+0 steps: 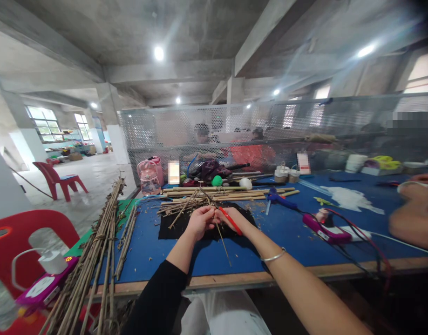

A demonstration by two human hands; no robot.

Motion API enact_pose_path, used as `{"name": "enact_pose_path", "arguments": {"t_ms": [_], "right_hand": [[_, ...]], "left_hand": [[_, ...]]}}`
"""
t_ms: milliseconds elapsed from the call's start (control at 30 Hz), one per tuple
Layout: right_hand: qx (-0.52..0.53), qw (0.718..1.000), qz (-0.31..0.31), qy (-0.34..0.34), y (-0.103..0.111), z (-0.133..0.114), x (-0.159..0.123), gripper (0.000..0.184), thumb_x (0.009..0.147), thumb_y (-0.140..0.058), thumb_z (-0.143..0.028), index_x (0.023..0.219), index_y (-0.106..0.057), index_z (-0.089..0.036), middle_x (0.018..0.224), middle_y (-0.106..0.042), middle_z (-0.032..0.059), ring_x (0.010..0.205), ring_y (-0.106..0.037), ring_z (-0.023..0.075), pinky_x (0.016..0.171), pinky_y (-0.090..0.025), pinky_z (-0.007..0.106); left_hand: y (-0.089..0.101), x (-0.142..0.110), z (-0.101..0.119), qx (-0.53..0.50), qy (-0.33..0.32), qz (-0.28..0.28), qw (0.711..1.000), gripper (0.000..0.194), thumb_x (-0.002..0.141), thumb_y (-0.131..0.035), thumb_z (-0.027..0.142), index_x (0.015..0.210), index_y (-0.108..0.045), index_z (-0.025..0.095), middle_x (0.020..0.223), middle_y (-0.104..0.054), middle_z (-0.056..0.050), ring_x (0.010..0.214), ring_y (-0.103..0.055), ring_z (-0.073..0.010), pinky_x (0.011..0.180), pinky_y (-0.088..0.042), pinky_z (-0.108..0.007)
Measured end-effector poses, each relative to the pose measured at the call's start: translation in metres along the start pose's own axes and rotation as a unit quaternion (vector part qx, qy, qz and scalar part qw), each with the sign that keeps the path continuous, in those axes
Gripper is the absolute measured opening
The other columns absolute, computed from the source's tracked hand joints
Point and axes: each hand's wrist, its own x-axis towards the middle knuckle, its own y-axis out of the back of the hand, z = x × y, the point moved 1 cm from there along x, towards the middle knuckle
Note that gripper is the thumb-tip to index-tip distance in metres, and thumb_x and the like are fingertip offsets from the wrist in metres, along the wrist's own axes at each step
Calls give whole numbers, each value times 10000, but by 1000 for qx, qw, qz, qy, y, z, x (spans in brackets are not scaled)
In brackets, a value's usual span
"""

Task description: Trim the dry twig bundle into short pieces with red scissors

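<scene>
My left hand (202, 220) and my right hand (232, 218) meet over a black cloth (168, 228) on the blue table. Fingers of both are closed in a pinch around a thin dry stick (223, 246), which slants down towards me. Across my right palm lies a red handle (230, 220) of a tool; its working end is hidden. Just beyond the hands, several thin twigs (183, 210) lie crossed, with longer pale sticks (241, 197) behind them. Crumbs of plant matter are scattered around the cloth.
A big bundle of dry stalks (97, 249) overhangs the table's left edge. On the right are a blue glue gun (282, 200), a purple power strip (327, 230) with cables, and a co-worker's arm (416, 216). A mesh partition (158, 135) stands behind.
</scene>
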Motion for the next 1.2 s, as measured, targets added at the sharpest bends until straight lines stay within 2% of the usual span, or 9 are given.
{"name": "enact_pose_path", "arguments": {"t_ms": [100,200,367,500,767,1067,1200], "right_hand": [[-29,999,0,-26,4,-2,-2,569,756,-344,-648,637,-579,-143,570,-533,4,525,-429,108,497,-304,212],[-55,998,-6,-42,8,-5,-5,484,749,-417,-610,752,-597,-161,708,-615,36,610,-510,137,565,-356,226],[-119,988,14,-92,11,-13,-6,442,717,-495,-587,897,-567,-190,815,-639,63,686,-562,164,591,-364,233],[-166,979,39,-110,9,-20,-6,476,703,-493,-615,920,-549,-195,856,-636,68,741,-576,181,605,-357,238],[-215,968,31,-127,11,-24,-6,509,711,-453,-646,926,-581,-203,881,-644,76,796,-592,206,581,-340,233],[-183,977,27,-104,11,-16,-6,499,719,-432,-649,805,-637,-202,781,-655,66,678,-584,173,570,-339,226],[-209,971,27,-109,12,-16,-6,500,716,-439,-649,829,-638,-204,805,-661,72,712,-593,182,574,-346,229]], "left_hand": [[0,0,1,4,-7,10,1000,337,588,-713,366,806,-586,142,680,-604,-14,530,-587,-90,380,-363,-137],[0,-1,1,11,-15,11,1000,342,579,-713,389,772,-580,140,644,-593,-7,503,-567,-81,367,-340,-135],[1,1,0,28,-20,34,999,364,546,-724,412,741,-581,139,572,-554,21,437,-505,-55,356,-311,-141],[2,3,-2,35,-30,42,998,366,538,-722,419,724,-573,141,561,-543,29,407,-460,-39,352,-303,-141],[1,2,-2,48,-43,50,997,360,549,-716,419,708,-553,140,548,-546,17,427,-488,-60,339,-285,-137],[1,2,-2,50,-41,50,997,348,558,-716,398,719,-542,143,549,-552,20,432,-504,-64,333,-278,-132],[2,2,-2,49,-44,49,997,348,564,-710,408,715,-542,142,558,-560,13,443,-512,-68,337,-280,-131]]}}
